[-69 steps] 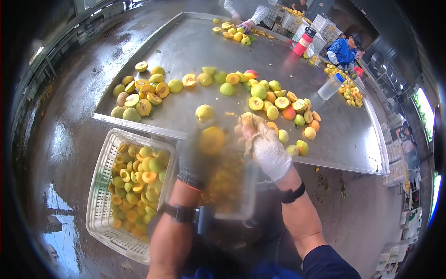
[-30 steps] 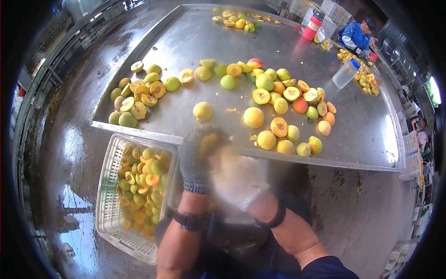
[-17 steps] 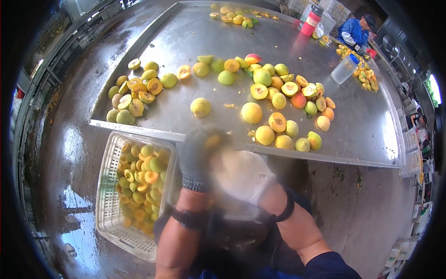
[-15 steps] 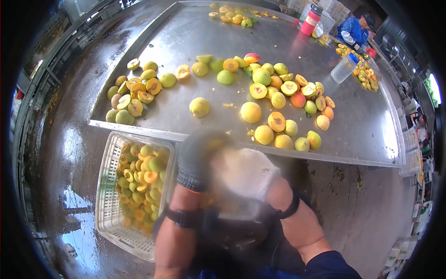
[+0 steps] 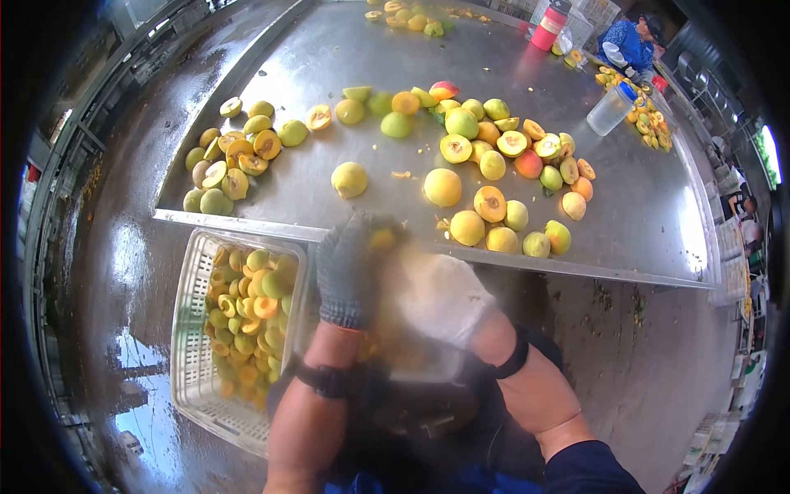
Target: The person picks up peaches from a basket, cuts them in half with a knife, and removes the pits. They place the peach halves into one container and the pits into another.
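My left hand [image 5: 350, 267], in a dark grey knitted glove, is just past the near edge of the metal table. Its fingers curl round a yellow peach [image 5: 383, 239], which a blurred patch of the view partly covers. Close against it is my right hand [image 5: 448, 298] in a white glove. Its fingers point toward the peach but are smeared, so their grip does not show. On the table ahead lie a single whole peach [image 5: 350, 179] and a large group of whole and cut peaches [image 5: 443, 188]. Below my hands, a pale container [image 5: 428, 366] shows only dimly.
A white plastic crate [image 5: 188, 362] full of peach halves stands left, beside the metal table [image 5: 288, 185]. More cut peaches [image 5: 234, 156] lie at the table's left edge. A clear bottle [image 5: 609, 111] and a red bottle [image 5: 550, 29] stand farther off. A person [image 5: 627, 45] works at the far right.
My left hand has turned slightly, its fingers now reaching farther up. Both hands stay close together over the same spot. The whole view has shifted a little.
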A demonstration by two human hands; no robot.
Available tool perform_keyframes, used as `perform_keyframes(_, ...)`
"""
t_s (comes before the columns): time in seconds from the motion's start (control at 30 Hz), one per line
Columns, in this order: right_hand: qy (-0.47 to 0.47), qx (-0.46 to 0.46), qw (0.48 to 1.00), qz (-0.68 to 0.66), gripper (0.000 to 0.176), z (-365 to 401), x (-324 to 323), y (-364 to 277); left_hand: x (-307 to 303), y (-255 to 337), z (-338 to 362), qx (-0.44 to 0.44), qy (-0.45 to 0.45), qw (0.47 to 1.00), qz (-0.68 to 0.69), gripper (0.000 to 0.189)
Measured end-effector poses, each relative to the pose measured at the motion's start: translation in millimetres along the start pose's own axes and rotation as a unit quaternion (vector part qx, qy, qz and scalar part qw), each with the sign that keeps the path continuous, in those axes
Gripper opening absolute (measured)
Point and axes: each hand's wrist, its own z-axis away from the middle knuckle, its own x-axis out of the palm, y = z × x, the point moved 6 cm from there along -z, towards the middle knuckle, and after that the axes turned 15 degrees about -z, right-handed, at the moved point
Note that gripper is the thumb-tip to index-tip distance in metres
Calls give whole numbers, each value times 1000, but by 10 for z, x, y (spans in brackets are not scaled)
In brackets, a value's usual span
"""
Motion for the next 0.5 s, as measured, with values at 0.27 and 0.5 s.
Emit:
perform_keyframes(0.27, -66, -44, 997, -24, 32, -14, 102, 65, -29, -30, 31, 56, -22, 997, -40, 34)
perform_keyframes(0.5, -121, 2, 993, 11, 35, 16, 209, 197, 40, -39, 7, 102, -84, 987, -88, 37)
